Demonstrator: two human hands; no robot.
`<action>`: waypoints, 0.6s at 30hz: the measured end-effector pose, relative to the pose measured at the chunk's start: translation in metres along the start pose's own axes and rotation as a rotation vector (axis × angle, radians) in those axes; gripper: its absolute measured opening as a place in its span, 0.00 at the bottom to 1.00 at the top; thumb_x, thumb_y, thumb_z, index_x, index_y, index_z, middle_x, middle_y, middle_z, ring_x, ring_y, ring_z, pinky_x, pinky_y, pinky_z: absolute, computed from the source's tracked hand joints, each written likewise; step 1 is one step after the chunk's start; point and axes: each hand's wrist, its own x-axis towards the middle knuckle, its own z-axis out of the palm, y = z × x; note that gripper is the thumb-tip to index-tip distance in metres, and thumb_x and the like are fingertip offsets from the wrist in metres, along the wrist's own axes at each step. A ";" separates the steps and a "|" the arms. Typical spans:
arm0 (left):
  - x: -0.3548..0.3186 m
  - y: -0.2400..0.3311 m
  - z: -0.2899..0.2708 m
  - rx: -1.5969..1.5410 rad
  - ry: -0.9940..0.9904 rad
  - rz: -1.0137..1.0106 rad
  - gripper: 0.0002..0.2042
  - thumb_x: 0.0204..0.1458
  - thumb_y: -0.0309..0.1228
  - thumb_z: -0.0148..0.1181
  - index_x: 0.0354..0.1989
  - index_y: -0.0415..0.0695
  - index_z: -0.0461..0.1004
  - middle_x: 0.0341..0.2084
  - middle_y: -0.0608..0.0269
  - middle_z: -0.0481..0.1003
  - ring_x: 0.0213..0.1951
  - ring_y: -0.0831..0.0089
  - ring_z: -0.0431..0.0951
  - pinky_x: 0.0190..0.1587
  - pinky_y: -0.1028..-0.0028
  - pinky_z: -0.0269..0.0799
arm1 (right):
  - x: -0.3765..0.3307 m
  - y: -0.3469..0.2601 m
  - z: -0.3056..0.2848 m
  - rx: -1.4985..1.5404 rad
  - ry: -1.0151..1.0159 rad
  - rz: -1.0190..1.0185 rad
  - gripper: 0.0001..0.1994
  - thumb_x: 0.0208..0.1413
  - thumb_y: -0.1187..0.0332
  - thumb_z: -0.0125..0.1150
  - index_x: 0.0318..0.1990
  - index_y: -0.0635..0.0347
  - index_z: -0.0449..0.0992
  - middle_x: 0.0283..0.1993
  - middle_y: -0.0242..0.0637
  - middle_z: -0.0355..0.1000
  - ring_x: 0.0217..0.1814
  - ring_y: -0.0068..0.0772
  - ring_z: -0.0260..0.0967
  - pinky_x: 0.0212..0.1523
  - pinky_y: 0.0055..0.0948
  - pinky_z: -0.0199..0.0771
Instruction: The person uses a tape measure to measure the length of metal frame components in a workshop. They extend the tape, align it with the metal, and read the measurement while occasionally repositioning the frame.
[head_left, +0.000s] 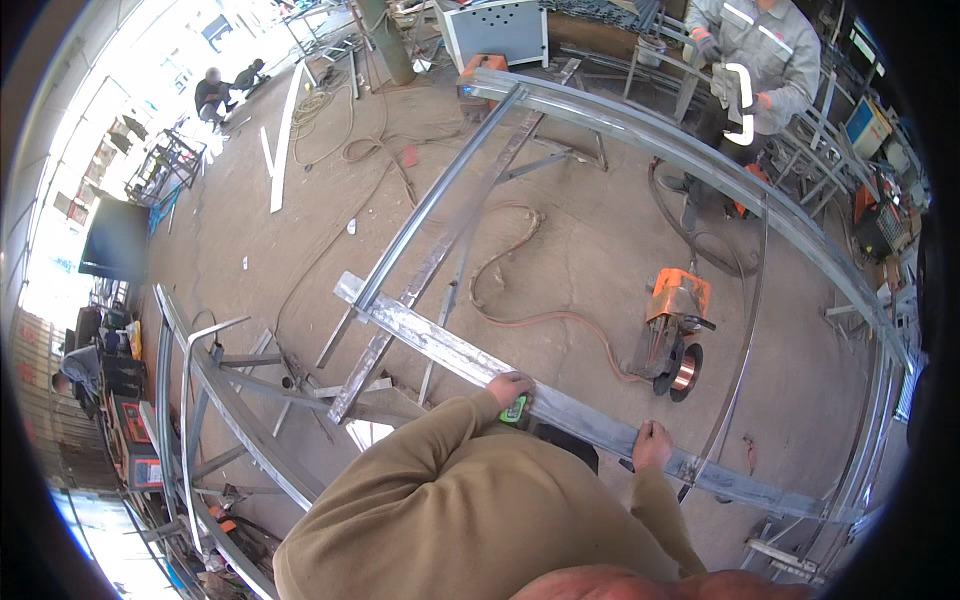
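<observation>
Both hands rest on the flat steel bar (560, 400), which lies across a curved steel frame (640, 130) on the workshop floor (590, 250). Left hand (508, 388) is closed on a small green tool (514, 410), probably a tape measure or marker, pressed against the near edge of the bar; which of these it is cannot be told at this size. Right hand (652, 444) lies farther along the same bar, fingers curled over its near edge, gripping it. Bar runs diagonally from upper left to lower right, crossing a long straight rail (440, 190) at its far end and a thin curved rod (745, 340) near the right hand. Judgement: to do this step well, the right hand should keep the bar pinned so it does not slide on the frame while the left hand sets the green tool square to the edge. An orange wire feeder (675, 325) with its copper spool stands on the floor beyond the bar, well apart. A co-worker in grey workwear (760, 50) stands at the far side of the frame, holding a white handled object.
</observation>
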 end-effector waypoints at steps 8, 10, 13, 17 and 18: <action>0.009 -0.011 -0.005 0.017 -0.024 0.043 0.12 0.62 0.31 0.60 0.46 0.36 0.79 0.30 0.56 0.80 0.26 0.67 0.81 0.30 0.67 0.80 | -0.001 0.003 0.001 -0.018 -0.019 0.000 0.12 0.65 0.61 0.57 0.38 0.59 0.80 0.36 0.49 0.79 0.41 0.56 0.75 0.44 0.53 0.75; 0.012 -0.015 -0.006 0.051 -0.024 0.071 0.11 0.62 0.32 0.60 0.46 0.36 0.79 0.30 0.57 0.80 0.26 0.67 0.81 0.30 0.67 0.80 | -0.001 0.003 0.000 -0.015 -0.025 0.001 0.12 0.65 0.61 0.57 0.38 0.59 0.80 0.36 0.49 0.79 0.41 0.56 0.75 0.44 0.53 0.75; 0.014 -0.017 -0.007 0.017 -0.028 0.009 0.11 0.62 0.32 0.60 0.46 0.36 0.79 0.30 0.56 0.80 0.26 0.67 0.81 0.30 0.67 0.80 | -0.002 0.004 0.001 -0.014 -0.013 0.007 0.12 0.65 0.60 0.56 0.38 0.59 0.80 0.36 0.49 0.79 0.41 0.56 0.75 0.44 0.53 0.75; 0.013 -0.016 -0.006 0.054 0.000 0.043 0.11 0.62 0.31 0.60 0.46 0.36 0.79 0.30 0.56 0.80 0.26 0.67 0.81 0.30 0.67 0.80 | -0.003 0.004 0.002 -0.024 -0.004 0.013 0.12 0.65 0.60 0.56 0.38 0.58 0.80 0.35 0.49 0.78 0.40 0.56 0.75 0.43 0.53 0.74; 0.012 -0.015 -0.006 0.041 -0.006 0.039 0.11 0.62 0.31 0.60 0.46 0.36 0.79 0.30 0.56 0.80 0.25 0.67 0.81 0.30 0.67 0.80 | -0.003 0.003 0.002 -0.026 -0.008 0.013 0.12 0.65 0.60 0.56 0.38 0.58 0.80 0.35 0.49 0.78 0.40 0.56 0.75 0.43 0.53 0.74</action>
